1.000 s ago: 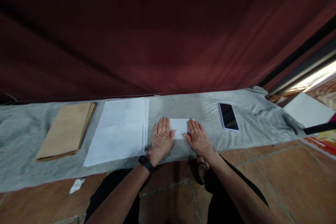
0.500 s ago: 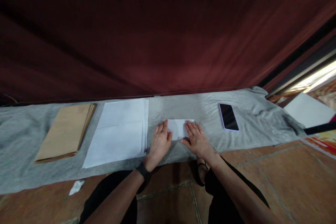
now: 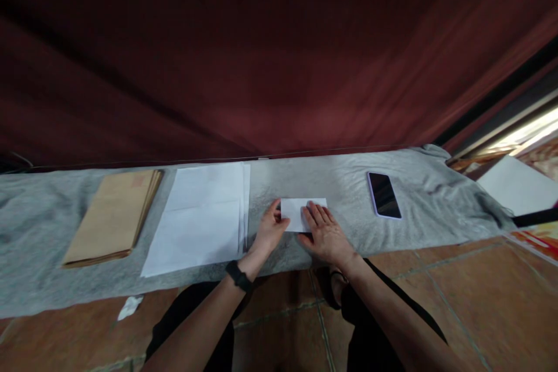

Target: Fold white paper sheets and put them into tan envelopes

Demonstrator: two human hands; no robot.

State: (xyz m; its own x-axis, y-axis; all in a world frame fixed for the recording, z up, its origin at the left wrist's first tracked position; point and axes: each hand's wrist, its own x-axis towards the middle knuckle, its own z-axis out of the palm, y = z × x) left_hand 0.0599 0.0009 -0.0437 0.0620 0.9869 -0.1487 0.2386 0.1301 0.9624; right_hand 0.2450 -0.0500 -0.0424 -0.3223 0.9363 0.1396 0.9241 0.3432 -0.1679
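Note:
A small white folded paper [image 3: 293,215] lies on the grey cloth [image 3: 300,177] in front of me. At its left edge my left hand [image 3: 269,231] grips the paper between thumb and curled fingers, the thumb on top. My right hand [image 3: 326,233] rests flat over the right part of the paper, fingers stretched out and thumb apart near the lower edge. That hand hides part of the paper's right side. Left of my hands lies a stack of larger white sheets [image 3: 198,218], creased across the middle.
A pile of brown paper envelopes [image 3: 111,215] lies at the far left. To the right sits a phone [image 3: 384,195] with a purple edge. A dark red curtain [image 3: 270,70] hangs behind the cloth. Crumpled white tissue [image 3: 129,306] lies on the tiled floor [image 3: 462,296].
My left hand has gone from lying flat beside the paper to gripping its left edge. The paper's face looks more even now. My right hand stays almost in place.

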